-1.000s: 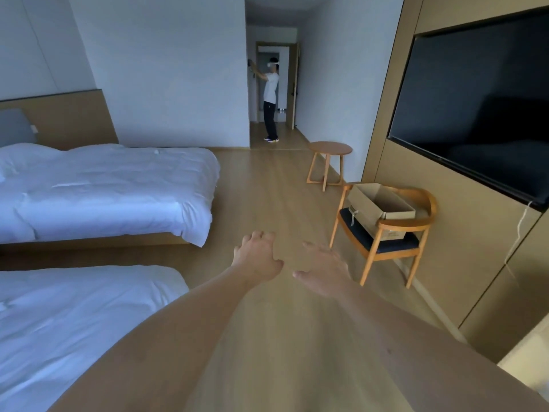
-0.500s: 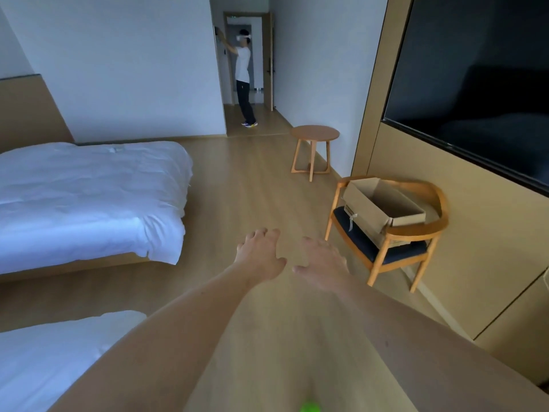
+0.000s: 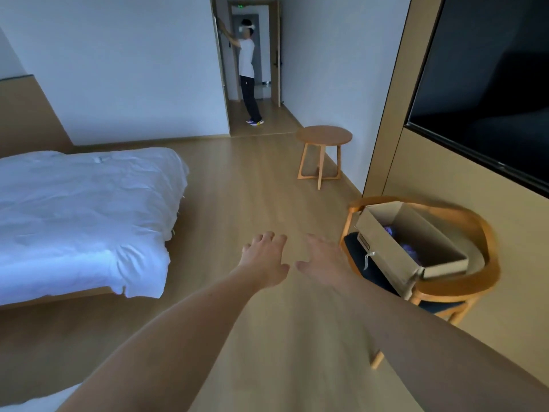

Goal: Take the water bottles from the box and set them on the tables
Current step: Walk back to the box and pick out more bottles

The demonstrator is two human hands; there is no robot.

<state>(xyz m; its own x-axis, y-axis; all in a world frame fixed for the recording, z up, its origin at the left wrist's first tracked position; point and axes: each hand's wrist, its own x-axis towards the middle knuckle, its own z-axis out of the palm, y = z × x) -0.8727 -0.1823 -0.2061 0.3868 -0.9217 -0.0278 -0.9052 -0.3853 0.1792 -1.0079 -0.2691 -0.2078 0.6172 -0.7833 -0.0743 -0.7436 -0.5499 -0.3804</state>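
An open cardboard box [image 3: 383,237] lies on the seat of a wooden armchair [image 3: 478,272] at the right. Inside it I see purplish shapes [image 3: 408,249], likely bottle tops, too blurred to be sure. A small round wooden table [image 3: 323,135] stands farther back by the wall. My left hand [image 3: 264,260] and my right hand [image 3: 323,263] are stretched out in front of me over the floor, both empty with fingers apart. My right hand is just left of the chair, apart from the box.
A bed with white bedding [image 3: 83,215] fills the left side, and a second bed's corner [image 3: 17,407] shows at bottom left. A dark TV screen [image 3: 487,84] hangs on the wood-panelled right wall. Another person [image 3: 248,69] stands in the far doorway.
I have moved forward and turned right: the chair and box are closer and larger, the beds have slid left. My hands stay out in front, empty.
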